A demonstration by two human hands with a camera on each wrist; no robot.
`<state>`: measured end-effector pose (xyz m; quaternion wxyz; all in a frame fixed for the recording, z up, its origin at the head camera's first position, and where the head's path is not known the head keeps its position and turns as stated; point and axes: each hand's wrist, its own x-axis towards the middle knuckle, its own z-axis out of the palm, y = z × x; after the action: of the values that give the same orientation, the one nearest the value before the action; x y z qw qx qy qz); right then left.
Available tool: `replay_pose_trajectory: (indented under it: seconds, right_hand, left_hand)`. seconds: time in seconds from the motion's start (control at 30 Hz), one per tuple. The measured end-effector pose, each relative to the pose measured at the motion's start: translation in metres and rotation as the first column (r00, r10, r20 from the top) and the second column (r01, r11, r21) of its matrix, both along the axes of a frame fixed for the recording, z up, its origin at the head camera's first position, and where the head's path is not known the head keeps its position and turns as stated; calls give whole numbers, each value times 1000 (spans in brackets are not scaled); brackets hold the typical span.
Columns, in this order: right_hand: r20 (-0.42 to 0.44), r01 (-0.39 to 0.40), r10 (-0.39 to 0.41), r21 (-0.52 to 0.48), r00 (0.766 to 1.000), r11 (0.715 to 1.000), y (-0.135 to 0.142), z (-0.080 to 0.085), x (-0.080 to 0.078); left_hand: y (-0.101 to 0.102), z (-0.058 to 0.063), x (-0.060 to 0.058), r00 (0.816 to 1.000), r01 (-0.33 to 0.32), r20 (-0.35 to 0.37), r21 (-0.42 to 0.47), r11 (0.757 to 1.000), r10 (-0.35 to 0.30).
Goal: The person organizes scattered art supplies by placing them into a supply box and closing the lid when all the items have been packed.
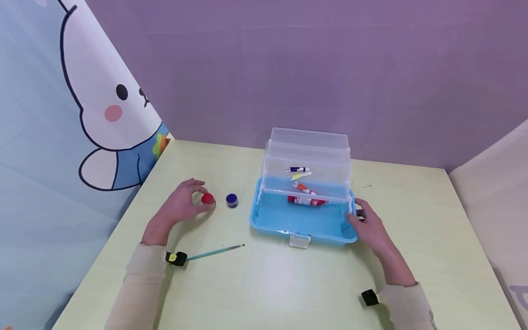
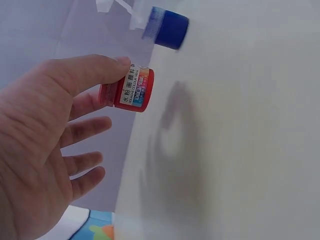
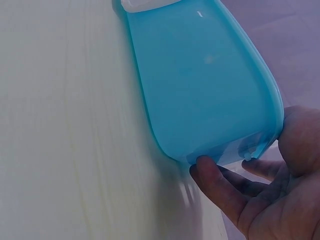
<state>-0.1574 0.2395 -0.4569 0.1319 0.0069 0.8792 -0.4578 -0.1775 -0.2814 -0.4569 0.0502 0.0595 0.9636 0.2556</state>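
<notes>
My left hand (image 1: 181, 204) pinches a small red paint jar (image 2: 134, 90) between thumb and index finger; its other fingers are spread apart. The jar has a printed label. Just right of it, a blue paint jar (image 1: 232, 200) stands on the table. My right hand (image 1: 371, 227) holds the right end of a blue plastic storage box (image 1: 280, 215), thumb at its rim and fingers around the end wall. The box's clear lid (image 1: 307, 140) is raised. Paint tubes show in the box: a large red one (image 1: 305, 200), an orange-red one, a yellow one (image 1: 300, 175) and a dark one (image 1: 298, 169).
A thin teal paintbrush (image 1: 214, 252) lies on the pale table (image 1: 264, 293), close to the left wrist's camera. The box's clear latch (image 1: 299, 241) hangs down at its front. Behind the table rises a purple backdrop (image 1: 288, 68), with a rabbit-print cloth (image 1: 103, 105) to the left.
</notes>
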Motion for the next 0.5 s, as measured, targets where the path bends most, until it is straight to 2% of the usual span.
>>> replay_pose_trajectory:
  seconds: [0.23,0.5]
  right_hand:
    - [-10,-1,1,4,1000,1000,1,-2,0]
    - [-16,-13,13,13,1000,1000,1,-2,0]
  left_hand:
    - [9,21,-11,999,30,-24,11,999,-30]
    - [28,49,-28,996,50,-74,11,999,-49]
